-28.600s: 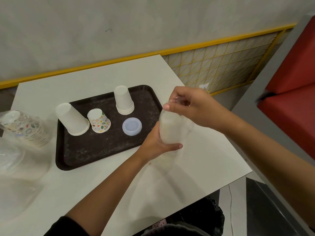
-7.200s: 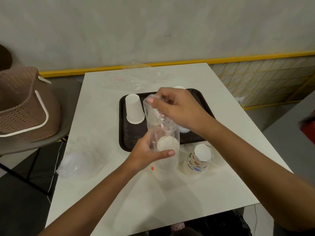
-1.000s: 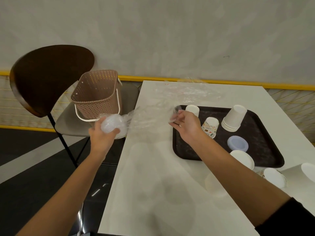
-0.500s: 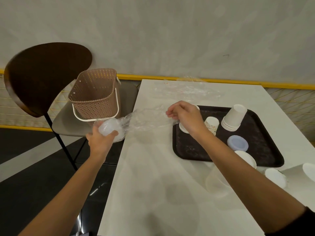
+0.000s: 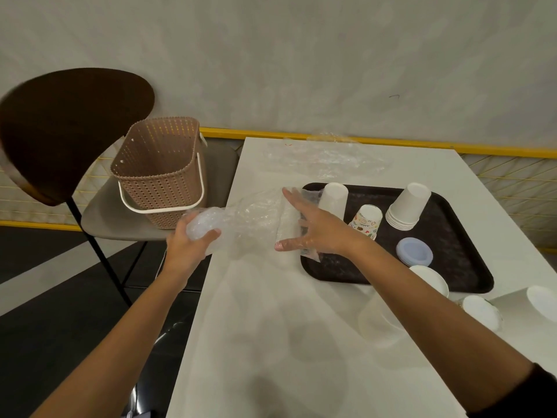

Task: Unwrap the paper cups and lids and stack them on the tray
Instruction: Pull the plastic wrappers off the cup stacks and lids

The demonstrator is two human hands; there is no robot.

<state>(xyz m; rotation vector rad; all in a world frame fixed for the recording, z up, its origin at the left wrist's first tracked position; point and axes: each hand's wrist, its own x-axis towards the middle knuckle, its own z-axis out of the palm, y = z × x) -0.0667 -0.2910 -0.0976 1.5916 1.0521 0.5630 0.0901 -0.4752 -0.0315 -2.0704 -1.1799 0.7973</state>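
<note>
Right hand [image 5: 316, 230] had opened from pinching the plastic wrapper [image 5: 256, 212], fingers [image 5: 292, 200] spread; left hand [image 5: 187, 248] still gripped the wrapped lids [image 5: 200, 226], not yet freed.

**Single head-worn view.** The scene is being viewed from above and behind the person's forearms, which are entering from the lower edge. The wide-angle lens is being aimed forward and down across the white table [image 5: 271, 342]. The left hand [image 5: 188, 245], the right hand [image 5: 319, 233] and the plastic wrap [image 5: 256, 215] between them are being framed near the centre, close to the lens. The tray [image 5: 331, 273] is being caught right of centre, with the chair [image 5: 75, 122] and basket [image 5: 159, 176] at left and the wall [image 5: 301, 55] across the top.
</note>
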